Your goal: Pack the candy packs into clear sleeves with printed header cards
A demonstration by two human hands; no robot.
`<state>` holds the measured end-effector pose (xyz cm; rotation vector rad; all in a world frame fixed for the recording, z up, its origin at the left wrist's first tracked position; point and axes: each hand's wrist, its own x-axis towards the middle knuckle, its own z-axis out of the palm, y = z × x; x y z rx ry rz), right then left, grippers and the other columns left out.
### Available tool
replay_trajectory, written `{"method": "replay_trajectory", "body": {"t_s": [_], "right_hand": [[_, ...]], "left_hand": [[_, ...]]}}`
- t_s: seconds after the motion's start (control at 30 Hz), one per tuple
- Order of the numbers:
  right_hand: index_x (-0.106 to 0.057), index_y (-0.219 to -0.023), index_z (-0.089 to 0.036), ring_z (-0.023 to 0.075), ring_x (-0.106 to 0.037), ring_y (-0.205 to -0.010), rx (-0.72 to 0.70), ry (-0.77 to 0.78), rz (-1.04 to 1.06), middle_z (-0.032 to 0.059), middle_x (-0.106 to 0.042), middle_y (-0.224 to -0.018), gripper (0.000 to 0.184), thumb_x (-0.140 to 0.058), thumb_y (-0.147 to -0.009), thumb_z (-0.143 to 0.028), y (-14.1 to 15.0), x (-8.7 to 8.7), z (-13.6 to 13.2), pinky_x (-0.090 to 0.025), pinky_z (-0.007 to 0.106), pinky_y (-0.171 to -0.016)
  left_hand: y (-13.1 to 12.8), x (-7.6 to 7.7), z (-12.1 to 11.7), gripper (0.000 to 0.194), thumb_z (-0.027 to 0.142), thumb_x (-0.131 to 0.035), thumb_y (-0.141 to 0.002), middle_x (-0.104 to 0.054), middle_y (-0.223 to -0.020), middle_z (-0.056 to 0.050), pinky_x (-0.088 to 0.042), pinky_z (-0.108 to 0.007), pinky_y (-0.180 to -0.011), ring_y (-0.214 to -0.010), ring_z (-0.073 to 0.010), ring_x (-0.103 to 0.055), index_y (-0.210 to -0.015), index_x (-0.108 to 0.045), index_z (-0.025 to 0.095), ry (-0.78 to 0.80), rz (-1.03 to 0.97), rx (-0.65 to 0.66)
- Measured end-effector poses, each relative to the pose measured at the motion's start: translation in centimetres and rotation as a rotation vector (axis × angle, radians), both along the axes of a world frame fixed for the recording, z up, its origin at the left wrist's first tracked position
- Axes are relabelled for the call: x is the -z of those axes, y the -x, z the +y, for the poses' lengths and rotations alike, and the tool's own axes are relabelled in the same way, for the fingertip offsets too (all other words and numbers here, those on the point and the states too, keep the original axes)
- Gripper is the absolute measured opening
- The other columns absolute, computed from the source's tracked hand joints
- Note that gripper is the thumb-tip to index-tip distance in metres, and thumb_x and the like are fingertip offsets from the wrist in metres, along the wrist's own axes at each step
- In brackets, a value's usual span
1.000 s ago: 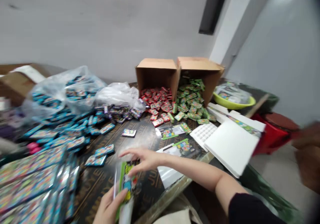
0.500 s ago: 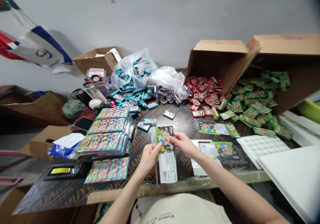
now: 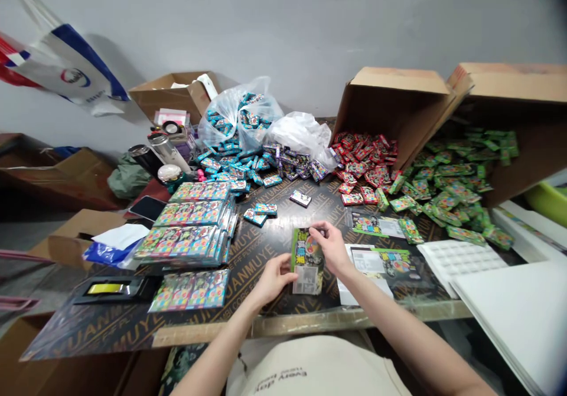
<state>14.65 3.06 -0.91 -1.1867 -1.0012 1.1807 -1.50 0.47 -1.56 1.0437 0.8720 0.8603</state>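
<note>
Both my hands hold one green printed card sleeve point(image 3: 306, 259) just above the dark table point(image 3: 110, 325). My left hand point(image 3: 274, 277) pinches its lower left edge. My right hand point(image 3: 330, 248) grips its top right corner, fingers curled. More flat green printed cards point(image 3: 390, 261) lie right of my right hand. Stacks of filled colourful sheets point(image 3: 195, 225) stand to the left of my left hand.
At the back, a tipped box spills red packets point(image 3: 365, 163); another spills green packets point(image 3: 452, 180). Blue packets point(image 3: 230, 148) pour from a plastic bag. White foam trays point(image 3: 460, 257) sit right. Flasks, a phone and cardboard boxes crowd the left. A black tape dispenser point(image 3: 110, 288) lies near the front edge.
The view swung left, then steadied. The card sleeve looks shorter now, its white lower part drawn up, and both hands have shifted slightly right on it.
</note>
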Motion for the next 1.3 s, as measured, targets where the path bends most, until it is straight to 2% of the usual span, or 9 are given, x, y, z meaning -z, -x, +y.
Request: {"method": "replay_trajectory", "body": {"t_s": [0.13,0.27,0.47,0.7,0.77,0.93,1.07,1.17,1.3], "right_hand": [[-0.056,-0.080,-0.019,0.0137,-0.054,-0.064,0.101,-0.047,-0.002,-0.0003,-0.058,-0.070,0.025,-0.053,-0.076,-0.043,2.4,-0.8,-1.0,-0.043,0.024,-0.062],[-0.061,-0.081,-0.019,0.0169,-0.058,-0.072,0.167,-0.003,0.078,0.0023,-0.064,-0.074,0.028,-0.041,-0.081,-0.039,3.5,-1.0,-2.1,-0.045,0.028,-0.071],[-0.062,-0.073,-0.018,0.0171,-0.062,-0.069,-0.040,0.145,0.318,0.0019,-0.067,-0.072,0.009,-0.057,-0.067,-0.022,1.6,-1.6,-1.6,-0.047,0.031,-0.070],[-0.070,-0.081,-0.021,0.0225,-0.061,-0.088,-0.153,-0.151,-0.139,0.0054,-0.069,-0.088,0.015,-0.063,-0.071,-0.030,-1.6,-2.0,-2.7,-0.045,0.039,-0.083],[-0.071,-0.083,-0.022,0.0221,-0.062,-0.087,-0.162,-0.171,-0.187,0.0051,-0.069,-0.090,0.016,-0.061,-0.073,-0.030,-1.8,-2.3,-3.1,-0.046,0.039,-0.083],[-0.069,-0.081,-0.019,0.0154,-0.060,-0.058,-0.176,-0.095,-0.206,0.0035,-0.068,-0.070,0.019,-0.064,-0.070,-0.033,-1.6,-2.9,-3.0,-0.050,0.029,-0.057],[-0.068,-0.077,-0.017,0.0125,-0.056,-0.052,-0.252,-0.097,-0.201,0.0018,-0.065,-0.062,0.018,-0.061,-0.071,-0.033,-1.7,-3.3,-2.7,-0.047,0.026,-0.053],[-0.067,-0.080,-0.018,0.0133,-0.056,-0.054,-0.271,-0.130,-0.262,0.0024,-0.065,-0.064,0.017,-0.058,-0.075,-0.031,-2.2,-3.5,-3.0,-0.048,0.027,-0.055],[-0.068,-0.086,-0.022,0.0200,-0.063,-0.078,-0.307,-0.276,-0.412,0.0051,-0.069,-0.086,0.016,-0.056,-0.078,-0.028,-3.4,-3.3,-3.9,-0.049,0.038,-0.077]], "left_hand": [[-2.9,-1.1,0.3,0.031,0.036,-0.064,-0.067,-0.068,-0.083,-0.004,-0.046,-0.029,-0.076,-0.076,-0.0163,-0.063,-0.089,-0.064,0.014,0.148,-0.305,-0.490],[-3.6,-1.9,0.7,0.022,0.033,-0.066,-0.065,-0.066,-0.064,-0.001,-0.047,-0.028,-0.068,-0.062,-0.0145,-0.061,-0.070,-0.064,0.012,0.280,-0.358,-0.601],[-1.1,-3.1,1.2,0.023,0.016,-0.069,-0.056,-0.069,-0.079,-0.006,-0.047,-0.031,-0.074,-0.072,-0.0181,-0.064,-0.078,-0.068,0.013,0.225,-0.194,-0.410],[0.9,-5.2,0.1,0.016,0.025,-0.074,-0.057,-0.070,-0.087,-0.008,-0.044,-0.038,-0.086,-0.084,-0.0245,-0.062,-0.072,-0.072,0.021,-0.493,0.397,-0.274],[1.1,-5.5,0.2,0.012,0.027,-0.072,-0.059,-0.070,-0.083,-0.008,-0.046,-0.036,-0.081,-0.080,-0.0235,-0.063,-0.070,-0.072,0.021,-0.504,0.446,-0.259],[1.3,-5.9,1.6,0.018,0.028,-0.072,-0.058,-0.068,-0.066,-0.006,-0.048,-0.028,-0.060,-0.061,-0.0189,-0.061,-0.070,-0.071,0.015,-0.272,0.400,-0.161],[1.1,-6.3,2.0,0.013,0.026,-0.069,-0.060,-0.066,-0.061,-0.005,-0.045,-0.026,-0.057,-0.058,-0.0171,-0.059,-0.065,-0.070,0.014,-0.261,0.400,-0.133],[1.0,-6.6,1.5,0.011,0.025,-0.064,-0.065,-0.066,-0.065,-0.006,-0.045,-0.026,-0.059,-0.061,-0.0169,-0.059,-0.065,-0.069,0.015,-0.401,0.469,-0.099],[1.2,-6.5,0.2,0.015,0.022,-0.057,-0.072,-0.066,-0.082,-0.009,-0.045,-0.030,-0.073,-0.076,-0.0182,-0.059,-0.078,-0.069,0.018,-0.787,0.614,0.030]]}}
